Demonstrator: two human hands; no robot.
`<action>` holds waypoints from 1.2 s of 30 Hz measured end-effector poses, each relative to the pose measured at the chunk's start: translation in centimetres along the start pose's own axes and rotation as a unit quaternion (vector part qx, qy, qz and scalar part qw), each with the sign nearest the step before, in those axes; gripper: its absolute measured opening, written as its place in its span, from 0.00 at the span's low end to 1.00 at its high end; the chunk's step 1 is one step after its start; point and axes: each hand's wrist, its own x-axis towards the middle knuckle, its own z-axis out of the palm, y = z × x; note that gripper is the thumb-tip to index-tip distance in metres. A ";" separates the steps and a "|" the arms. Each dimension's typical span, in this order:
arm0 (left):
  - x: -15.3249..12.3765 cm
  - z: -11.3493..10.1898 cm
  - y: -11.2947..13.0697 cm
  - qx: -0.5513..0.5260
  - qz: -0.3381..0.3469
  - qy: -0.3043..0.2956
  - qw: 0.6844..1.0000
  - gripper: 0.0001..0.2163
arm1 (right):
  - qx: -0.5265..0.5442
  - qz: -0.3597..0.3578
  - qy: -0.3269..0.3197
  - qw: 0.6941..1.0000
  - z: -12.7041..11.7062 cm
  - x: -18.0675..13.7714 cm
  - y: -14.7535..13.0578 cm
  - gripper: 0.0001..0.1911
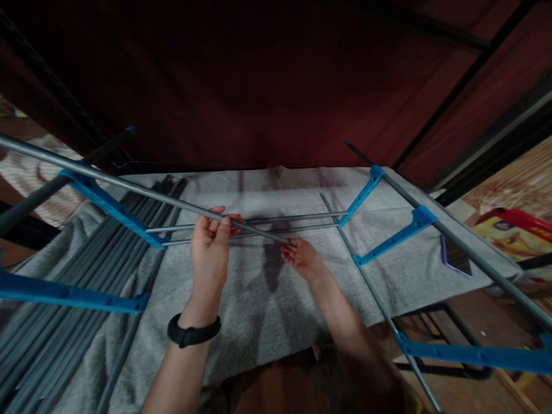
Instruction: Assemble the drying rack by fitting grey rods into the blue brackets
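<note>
A long grey metal tube [142, 188] slants from the upper left down to the middle of the view. My left hand [212, 237], with a black band on its wrist, is closed around the tube some way from its near end. The fingers of my right hand [299, 256] pinch that end. Behind my hands, two grey crossbars [284, 218] run between a blue plastic bracket [114, 207] on the left and a blue bracket [364, 195] on the right. More blue brackets [394, 238] join the upright tubes on the right side.
Several loose grey tubes [86, 299] lie side by side at the left on a grey cloth [259, 310]. A phone-like flat dark object [456, 256] rests at the right. Beyond it is a red and yellow box [513, 236]. Dark red fabric [259, 86] hangs behind.
</note>
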 end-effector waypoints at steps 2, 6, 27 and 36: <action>0.0 0.0 -0.1 0.005 -0.001 -0.001 1.000 0.14 | -0.015 0.012 -0.012 1.000 0.3 0.0 0.4 0.07; 0.0 0.0 -0.6 0.016 0.002 -0.006 1.000 0.14 | -0.035 0.027 -0.013 0.999 0.8 -0.1 0.8 0.07; -1.0 1.0 -3.9 0.085 0.006 -0.060 0.995 0.16 | -0.081 0.035 -0.086 0.992 2.4 -1.4 2.4 0.11; -1.7 1.5 -4.4 0.098 -0.010 -0.071 0.993 0.17 | -0.082 0.019 -0.112 0.990 2.7 -2.4 2.9 0.13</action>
